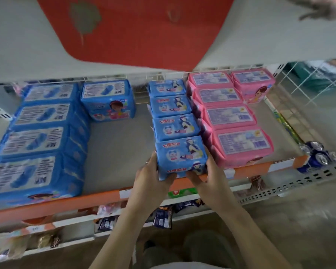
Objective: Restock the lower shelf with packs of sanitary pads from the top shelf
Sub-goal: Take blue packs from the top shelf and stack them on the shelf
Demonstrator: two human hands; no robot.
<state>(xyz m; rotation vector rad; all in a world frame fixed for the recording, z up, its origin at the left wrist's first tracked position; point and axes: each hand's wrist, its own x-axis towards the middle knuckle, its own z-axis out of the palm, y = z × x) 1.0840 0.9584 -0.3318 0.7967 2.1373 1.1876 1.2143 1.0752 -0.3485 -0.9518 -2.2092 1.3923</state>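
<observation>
Grey shelf [114, 152], orange front lip. Left hand [153, 171] and right hand [208, 171] both clamped round front blue pack [180, 154], at shelf edge. Looks light, squishy, slick wrap, so best gripped by the sides.

Flat grey metal shelf [116, 152] with an orange front lip [85, 199]. At 9 o'clock, a front-to-back row of large blue plastic-wrapped pad packs [35, 140]. At 11 o'clock, a single blue pack with a cartoon girl [108, 100] stands near the rear wire rail. At centre, a row of small light-blue packs [175, 113]. At 3 o'clock, just beside it, pink plastic packs [231, 115].
</observation>
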